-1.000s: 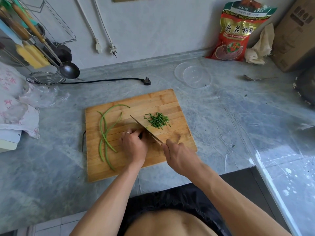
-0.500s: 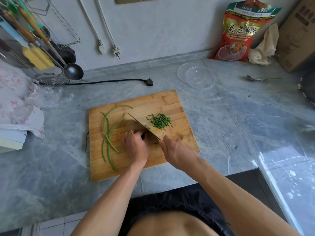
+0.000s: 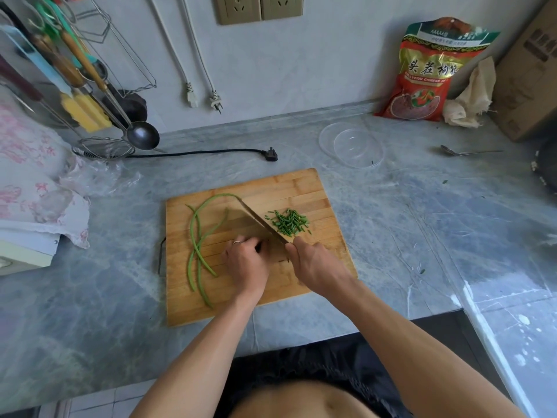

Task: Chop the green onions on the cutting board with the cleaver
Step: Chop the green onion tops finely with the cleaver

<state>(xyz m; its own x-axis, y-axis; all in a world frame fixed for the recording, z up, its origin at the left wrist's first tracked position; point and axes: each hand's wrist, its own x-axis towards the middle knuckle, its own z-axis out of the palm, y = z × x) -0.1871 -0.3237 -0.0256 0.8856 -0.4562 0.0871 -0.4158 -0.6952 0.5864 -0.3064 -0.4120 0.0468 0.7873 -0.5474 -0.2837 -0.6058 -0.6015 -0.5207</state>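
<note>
A bamboo cutting board (image 3: 301,188) lies on the grey marble counter. Long green onion stalks (image 3: 197,245) curl over its left half. A small heap of chopped green pieces (image 3: 289,223) sits on its right half. My right hand (image 3: 318,267) grips the handle of the cleaver (image 3: 256,220), whose blade slants across the board just left of the heap. My left hand (image 3: 245,260) is curled knuckles-up against the blade's left side, a ring on one finger. Whatever it presses down is hidden under the fingers.
A clear plastic bowl (image 3: 351,144) stands behind the board, a spoon (image 3: 470,151) to its right. A red snack bag (image 3: 428,70), a cloth and a cardboard box (image 3: 530,70) line the back right. A black plug and cord (image 3: 211,152) and hanging utensils (image 3: 90,95) are at the left.
The cleaver blade has lifted and tilted, showing more of its flat side. Both hands stay in the same spot on the board. The view has shifted slightly.
</note>
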